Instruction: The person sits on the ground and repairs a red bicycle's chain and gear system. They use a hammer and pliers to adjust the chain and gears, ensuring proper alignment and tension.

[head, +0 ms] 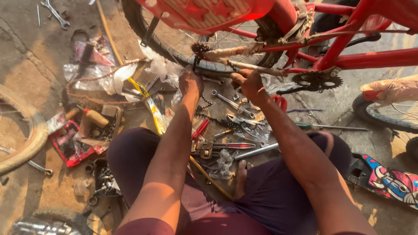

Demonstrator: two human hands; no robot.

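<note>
Right now the left hand [190, 82] pinches the greasy bicycle chain [204, 114], limp, heavy, slippery. Right hand [248, 82] clamps the stiff chainstay [252, 67] just beside it.

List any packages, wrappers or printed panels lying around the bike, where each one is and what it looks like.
Red packet: flat, on the ground at left, beside a box of parts.
Clear plastic bags: crumpled, upper left, near a rusty chain.
Printed panel: lower right, black edge, bright cartoon colours.
</note>
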